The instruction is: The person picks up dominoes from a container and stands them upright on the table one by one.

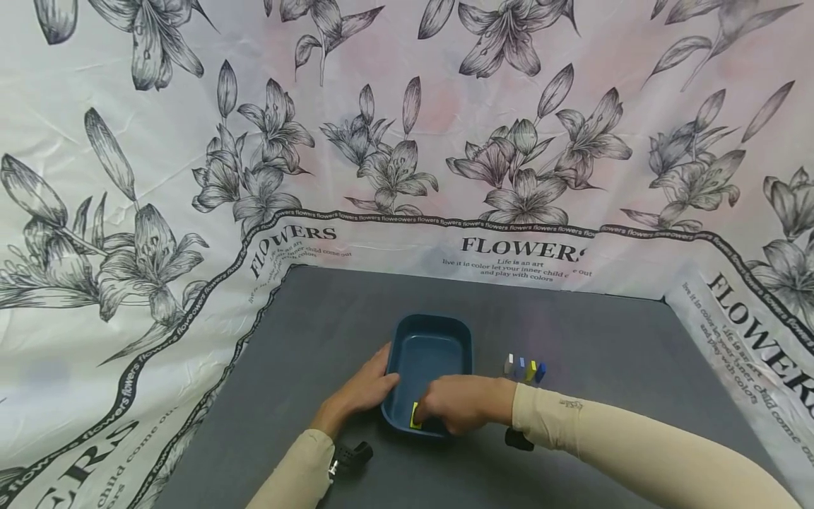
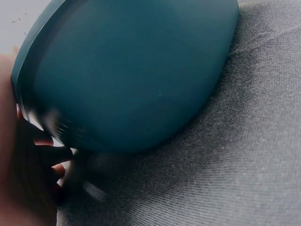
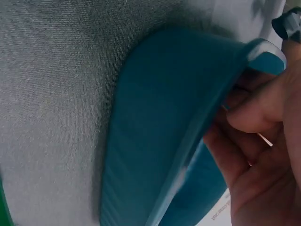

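A dark blue rectangular tray [image 1: 434, 324] with rounded corners lies on the grey table. My left hand [image 1: 365, 382] holds its left side, thumb at the rim and fingers along the outer wall. Over the tray's near right side reaches my right hand [image 1: 467, 403], its fingertips down inside, pinching a small yellow block [image 1: 416, 425] close to the near end. In the right wrist view, the thumb and curled fingers [image 3: 256, 110] are beyond the tray wall [image 3: 146, 113]; the block is hidden there. The left wrist view shows the tray's outside [image 2: 136, 75] beside the left fingers.
Right of the tray, several small blocks stand in a row: a white block [image 1: 509, 364], a light blue block [image 1: 521, 367], a yellow block [image 1: 531, 370] and a dark blue block [image 1: 541, 372]. A flower-printed cloth [image 1: 394, 247] borders the grey table [image 1: 598, 325].
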The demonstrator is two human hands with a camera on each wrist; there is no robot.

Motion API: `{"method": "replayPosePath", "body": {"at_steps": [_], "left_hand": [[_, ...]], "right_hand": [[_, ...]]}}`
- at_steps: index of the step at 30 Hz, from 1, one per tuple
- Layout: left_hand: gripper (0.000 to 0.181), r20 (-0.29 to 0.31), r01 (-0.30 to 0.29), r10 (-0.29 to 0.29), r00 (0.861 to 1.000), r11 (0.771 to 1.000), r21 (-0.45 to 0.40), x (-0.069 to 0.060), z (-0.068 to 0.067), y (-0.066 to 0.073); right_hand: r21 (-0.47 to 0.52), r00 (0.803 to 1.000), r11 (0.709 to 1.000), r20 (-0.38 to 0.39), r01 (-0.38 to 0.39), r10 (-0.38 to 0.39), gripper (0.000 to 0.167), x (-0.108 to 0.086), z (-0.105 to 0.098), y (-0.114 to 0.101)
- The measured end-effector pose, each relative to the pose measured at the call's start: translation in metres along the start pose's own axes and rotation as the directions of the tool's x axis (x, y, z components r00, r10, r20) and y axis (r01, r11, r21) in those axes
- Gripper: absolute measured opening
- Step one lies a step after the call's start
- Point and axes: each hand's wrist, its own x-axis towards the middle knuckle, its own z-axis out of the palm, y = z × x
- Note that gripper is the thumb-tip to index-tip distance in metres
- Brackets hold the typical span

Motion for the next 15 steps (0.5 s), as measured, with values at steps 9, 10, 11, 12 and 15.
{"method": "replayPosePath", "body": {"at_steps": [9,10,11,12,15], "left_hand": [[0.080,-0.009,0.025,-0.025,1.000,1.000,-0.011,0.000,0.003,0.001],[0.080,-0.010,0.026,-0.026,1.000,1.000,-0.011,0.001,0.003,0.001],[0.080,-0.010,0.026,-0.027,1.000,1.000,-0.014,0.001,0.002,0.002],[0.080,-0.009,0.026,-0.026,1.000,1.000,-0.014,0.001,0.002,0.002],[0.080,-0.005,0.026,-0.026,1.000,0.999,-0.019,0.001,0.002,0.001]], "right_hand": [[0.012,0.996,0.997,0.027,-0.081,0.081,0.051,0.009,0.002,0.014],[0.013,0.995,0.995,0.029,-0.096,0.096,0.052,0.010,0.000,0.017],[0.018,0.993,0.993,0.032,-0.115,0.114,0.052,0.012,-0.001,0.020],[0.018,0.991,0.991,0.034,-0.131,0.130,0.053,0.013,-0.002,0.023],[0.034,0.982,0.982,0.050,-0.184,0.182,0.055,0.016,-0.004,0.033]]}}
